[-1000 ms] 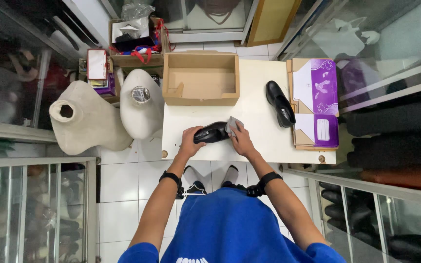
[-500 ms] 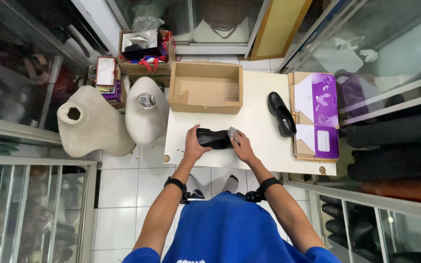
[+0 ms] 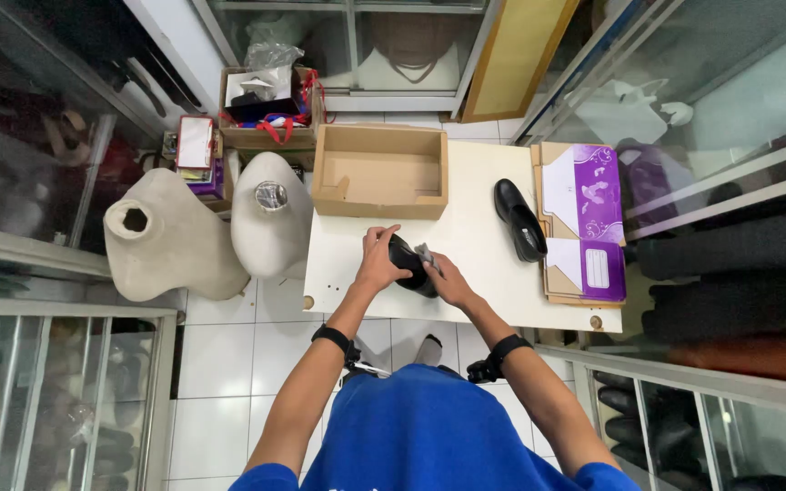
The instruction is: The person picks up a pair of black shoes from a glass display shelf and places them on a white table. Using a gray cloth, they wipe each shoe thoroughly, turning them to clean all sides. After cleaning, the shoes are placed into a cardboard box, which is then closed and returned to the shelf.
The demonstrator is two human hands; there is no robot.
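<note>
1. my left hand (image 3: 380, 262) has its fingers wrapped round a black shoe (image 3: 408, 264) near the tabletop (image 3: 475, 264) front edge;
2. right hand (image 3: 448, 280) fingers pinch a grey cloth (image 3: 426, 255) against it;
3. second black shoe (image 3: 519, 219) lies apart, right of the open cardboard box (image 3: 379, 171).

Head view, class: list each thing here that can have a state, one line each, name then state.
Black shoe: held in both hands, over the table.
Left hand: gripping the shoe.
Right hand: on the shoe, with a grey cloth.
Second black shoe: lying on the table, untouched.
Cardboard box: open, empty.
Purple lid: off, lying flat.
</note>
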